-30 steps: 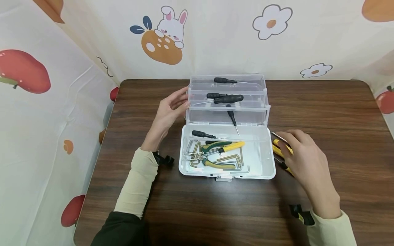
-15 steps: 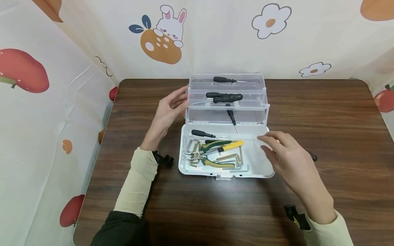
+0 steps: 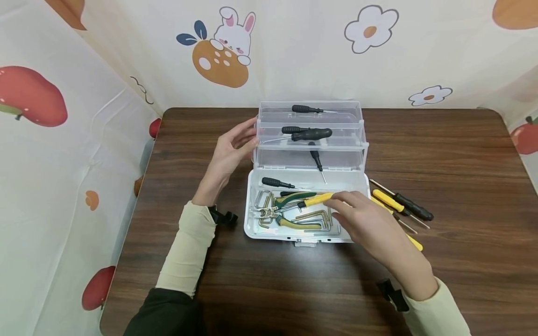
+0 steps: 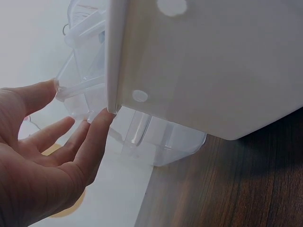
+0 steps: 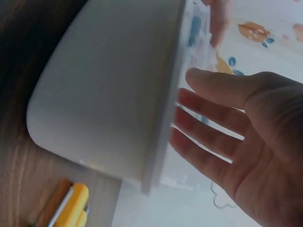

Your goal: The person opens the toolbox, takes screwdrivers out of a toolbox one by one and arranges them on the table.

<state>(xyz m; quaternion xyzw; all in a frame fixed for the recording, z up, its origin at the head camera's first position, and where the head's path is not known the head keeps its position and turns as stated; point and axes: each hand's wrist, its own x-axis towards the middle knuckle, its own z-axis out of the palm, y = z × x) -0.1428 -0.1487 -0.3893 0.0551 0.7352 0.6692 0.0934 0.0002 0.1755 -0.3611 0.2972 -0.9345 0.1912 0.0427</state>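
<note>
A white toolbox [image 3: 355, 179] stands raised open on the table, with clear tiered trays [image 3: 271, 161] at its back. My left hand [image 3: 229, 156] touches the trays' left edge, thumb in front and fingers farther back. In the left wrist view its fingers are fairly straight, fingertips at the box rim. My right hand [image 3: 374, 228] reaches over the base's right side, fingertips right at the end of a yellow-handled screwdriver [image 3: 317, 199]. In the right wrist view its fingers are extended and spread. Beside that screwdriver lie green-and-yellow wire cutters [image 3: 299, 226] and several hex keys [image 3: 313, 214].
Right of the box lie a black-handled screwdriver [image 3: 416, 208] and several yellow-handled ones [image 3: 388, 199]. A small black screwdriver [image 3: 277, 182] is inside the base's back. The trays hold more black screwdrivers [image 3: 311, 134]. A patterned cloth [image 3: 302, 56] hangs behind the table.
My right hand has moved left, from the tools lying right of the box to over the box's contents, leaving those tools on the table. The left hand has stayed at the trays.
</note>
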